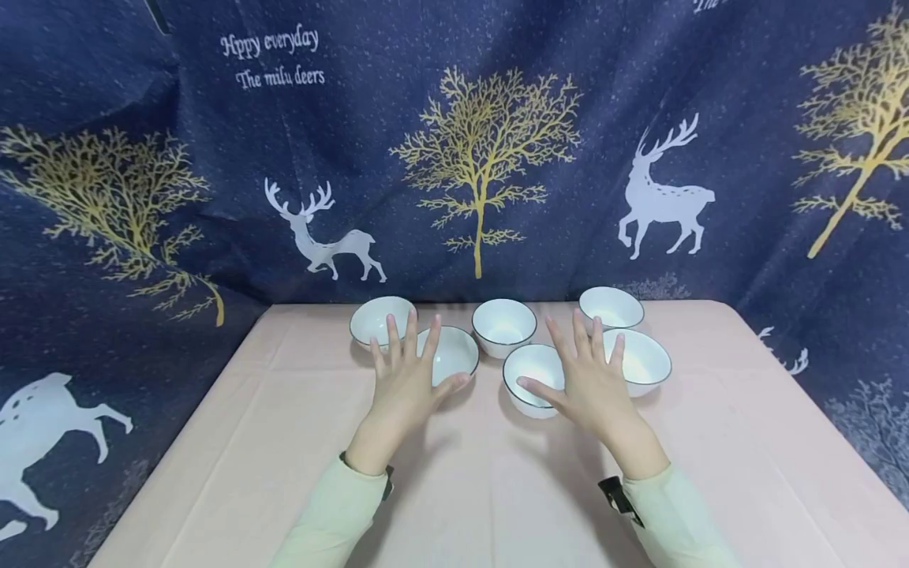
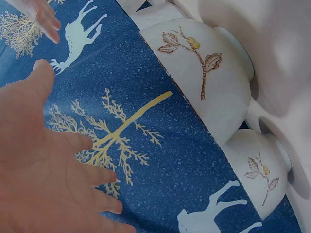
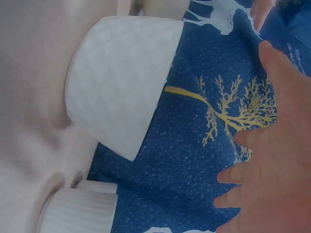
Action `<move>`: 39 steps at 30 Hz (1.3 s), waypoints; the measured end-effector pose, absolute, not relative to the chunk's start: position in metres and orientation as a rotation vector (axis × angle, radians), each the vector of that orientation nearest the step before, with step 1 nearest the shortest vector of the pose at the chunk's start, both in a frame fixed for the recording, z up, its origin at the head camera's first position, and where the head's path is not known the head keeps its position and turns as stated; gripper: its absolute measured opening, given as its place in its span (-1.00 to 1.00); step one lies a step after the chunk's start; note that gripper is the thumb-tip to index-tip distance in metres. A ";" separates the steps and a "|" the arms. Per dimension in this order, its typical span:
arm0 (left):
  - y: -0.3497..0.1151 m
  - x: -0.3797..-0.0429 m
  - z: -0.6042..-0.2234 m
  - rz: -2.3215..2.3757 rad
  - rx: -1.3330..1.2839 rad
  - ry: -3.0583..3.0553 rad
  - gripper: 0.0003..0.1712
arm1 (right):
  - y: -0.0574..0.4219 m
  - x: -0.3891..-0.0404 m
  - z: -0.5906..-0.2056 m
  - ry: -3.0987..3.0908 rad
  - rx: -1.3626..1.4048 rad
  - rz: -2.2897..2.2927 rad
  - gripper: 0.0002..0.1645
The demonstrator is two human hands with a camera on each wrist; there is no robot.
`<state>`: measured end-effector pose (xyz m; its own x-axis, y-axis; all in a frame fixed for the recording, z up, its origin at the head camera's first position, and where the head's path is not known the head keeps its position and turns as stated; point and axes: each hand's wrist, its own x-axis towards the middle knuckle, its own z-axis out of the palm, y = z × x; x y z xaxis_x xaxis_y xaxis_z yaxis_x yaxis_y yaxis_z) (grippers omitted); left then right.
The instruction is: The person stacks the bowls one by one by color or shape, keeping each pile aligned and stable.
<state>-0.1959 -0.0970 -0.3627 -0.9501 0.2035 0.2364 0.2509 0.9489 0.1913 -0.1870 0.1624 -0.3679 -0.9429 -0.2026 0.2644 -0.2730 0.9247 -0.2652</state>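
Note:
Several white bowls with thin dark rims stand upright on the table. My left hand [image 1: 405,386], fingers spread, is raised over the two left bowls, a back one [image 1: 372,317] and a front one [image 1: 458,355]. In the left wrist view, the nearer bowl [image 2: 214,82] bears a brown leafy sprig with yellow fruit. Fingers spread too, my right hand [image 1: 596,386] hovers between the front middle bowl [image 1: 529,369] and the front right bowl [image 1: 648,361]. A diamond-textured bowl [image 3: 121,82] fills much of the right wrist view. Both hands hold nothing and appear apart from the bowls.
Behind the front bowls are a back middle bowl [image 1: 504,319] and a back right bowl [image 1: 612,306]. A pale pink cloth [image 1: 461,505] covers the table. Along its far edge hangs a dark blue curtain [image 1: 440,47] printed with deer and trees.

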 end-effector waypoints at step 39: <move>-0.128 -0.200 -0.345 -0.552 -0.464 -2.470 -0.20 | 0.109 -0.199 -0.338 -2.663 0.550 0.571 -0.10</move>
<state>-0.2002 -0.1276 -0.3451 -0.7830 0.2038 0.5877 0.4347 0.8551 0.2826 -0.1995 0.1087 -0.3380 -0.8591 -0.2941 0.4189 -0.4399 0.8426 -0.3106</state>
